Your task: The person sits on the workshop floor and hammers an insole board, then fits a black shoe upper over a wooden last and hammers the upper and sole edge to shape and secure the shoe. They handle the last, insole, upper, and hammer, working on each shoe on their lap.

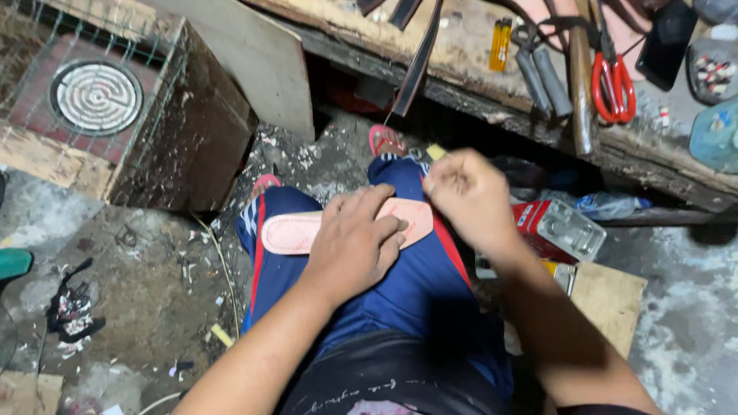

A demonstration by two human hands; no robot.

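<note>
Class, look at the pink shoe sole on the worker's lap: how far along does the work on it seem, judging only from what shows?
Done: the pink sole is already cut to shape. In hand: the left hand presses it flat across the lap while the right hand pinches at its end; what it grips is blurred. Left: no upper is attached; the red scissors lie unused on the bench.

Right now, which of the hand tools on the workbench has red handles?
The scissors at the bench's right; the pliers beside them have grey handles, the hammer a wooden one.
</note>
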